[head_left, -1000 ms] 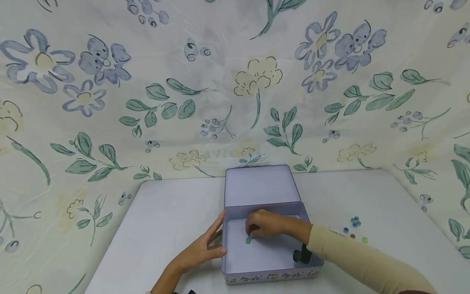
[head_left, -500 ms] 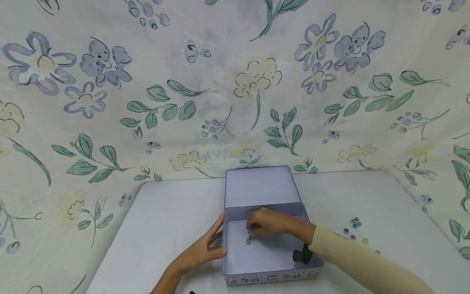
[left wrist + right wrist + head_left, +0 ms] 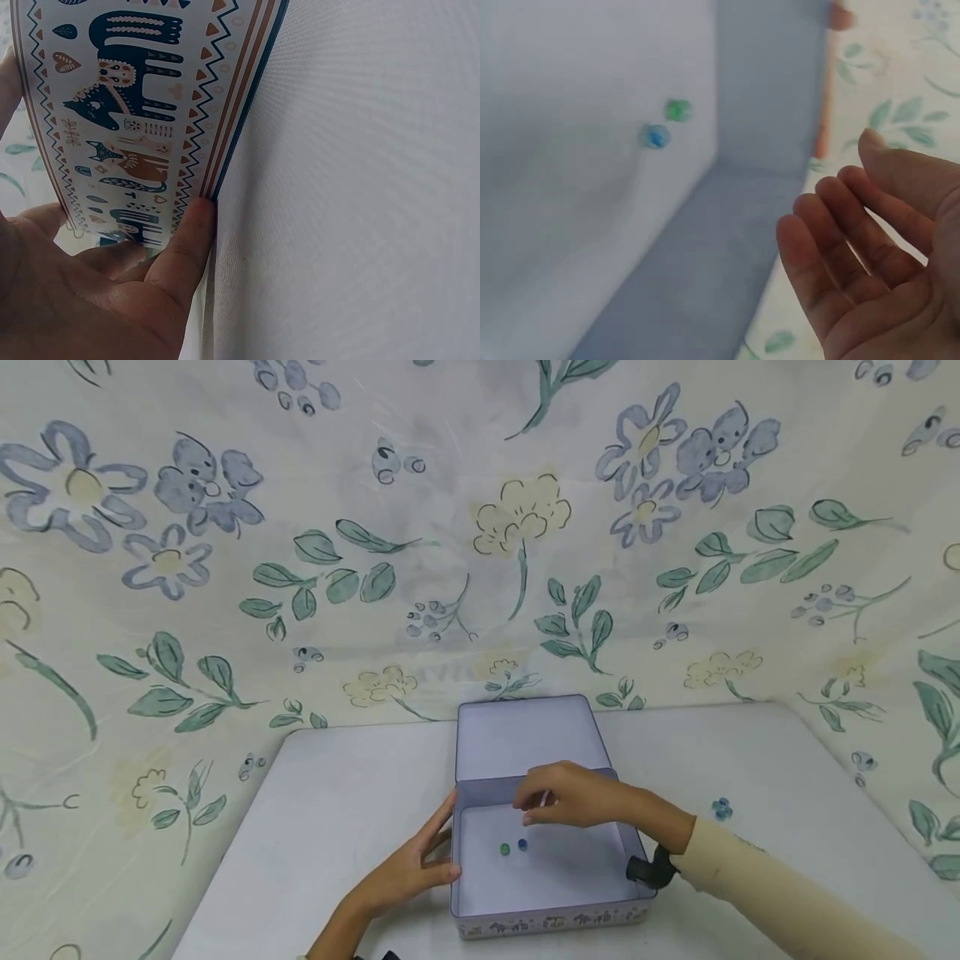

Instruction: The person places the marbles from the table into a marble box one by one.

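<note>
A lidded tin box [image 3: 555, 925] stands on the white table, its lid [image 3: 532, 739] folded back. On its floor lie a green glass marble [image 3: 505, 850] and a blue glass marble [image 3: 522, 844], side by side with a small gap. My left hand [image 3: 401, 877] rests against the left wall, fingers and thumb spread along it; the left wrist view has the fingers on the printed animal side [image 3: 135, 112]. Over the back part of the box hovers my right hand [image 3: 573, 793], fingers loosely bent, with nothing between them in the right wrist view.
A small cluster of blue glass marbles [image 3: 722, 808] sits on the table [image 3: 360, 777] right of the box. My right sleeve [image 3: 780, 885] crosses the table's right side. A black wrist camera [image 3: 651, 868] overlaps the box's right rim. Flowered cloth [image 3: 435, 527] hangs behind.
My right hand has come away from the blue marble, rising and shifting right, leaving it beside the green one. The sleeve now hides several loose marbles on the right. The left hand stays put.
</note>
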A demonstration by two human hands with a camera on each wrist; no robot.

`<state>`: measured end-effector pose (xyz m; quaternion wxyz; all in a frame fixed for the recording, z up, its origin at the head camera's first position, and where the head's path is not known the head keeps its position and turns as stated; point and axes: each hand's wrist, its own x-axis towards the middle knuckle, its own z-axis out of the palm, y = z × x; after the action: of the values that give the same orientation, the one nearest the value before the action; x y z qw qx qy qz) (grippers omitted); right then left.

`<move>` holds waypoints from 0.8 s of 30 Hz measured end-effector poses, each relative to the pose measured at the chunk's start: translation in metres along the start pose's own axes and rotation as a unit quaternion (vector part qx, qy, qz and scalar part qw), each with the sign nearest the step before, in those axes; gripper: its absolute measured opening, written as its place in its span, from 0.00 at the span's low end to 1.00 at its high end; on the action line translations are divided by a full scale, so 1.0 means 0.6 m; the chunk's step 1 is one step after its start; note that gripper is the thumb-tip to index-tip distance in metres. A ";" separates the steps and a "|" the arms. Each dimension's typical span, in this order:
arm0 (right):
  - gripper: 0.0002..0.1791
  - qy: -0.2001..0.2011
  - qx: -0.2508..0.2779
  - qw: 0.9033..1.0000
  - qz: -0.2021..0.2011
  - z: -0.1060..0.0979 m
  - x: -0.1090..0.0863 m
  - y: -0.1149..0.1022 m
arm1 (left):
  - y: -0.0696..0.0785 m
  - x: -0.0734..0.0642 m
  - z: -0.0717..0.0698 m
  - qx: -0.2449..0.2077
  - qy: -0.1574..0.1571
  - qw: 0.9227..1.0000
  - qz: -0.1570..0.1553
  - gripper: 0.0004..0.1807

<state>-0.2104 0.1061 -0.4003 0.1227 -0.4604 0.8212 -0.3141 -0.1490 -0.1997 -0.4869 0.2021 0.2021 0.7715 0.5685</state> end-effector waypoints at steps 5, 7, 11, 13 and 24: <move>0.09 0.050 0.032 0.998 -0.012 -0.034 -0.051 0.001 | 0.005 0.003 -0.002 -0.001 0.006 1.000 0.005 0.52; 0.08 0.076 0.039 0.996 -0.013 -0.044 -0.073 0.003 | 0.005 0.003 -0.001 -0.005 0.003 1.000 0.003 0.52; 0.07 0.133 0.030 0.991 0.002 -0.061 -0.119 0.010 | 0.003 -0.002 0.004 -0.013 0.000 1.000 0.000 0.52; 0.07 0.158 0.015 0.987 0.014 -0.071 -0.143 0.014 | 0.003 -0.003 0.007 -0.019 0.003 1.000 -0.002 0.52; 0.11 0.242 -0.018 0.964 0.106 -0.120 -0.269 0.041 | 0.007 -0.002 0.006 -0.011 0.003 1.000 0.004 0.52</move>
<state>-0.1743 0.2790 -0.3745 -0.0549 -0.2830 0.8761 -0.3864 -0.1456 -0.1961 -0.4839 0.1996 0.2017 0.7649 0.5783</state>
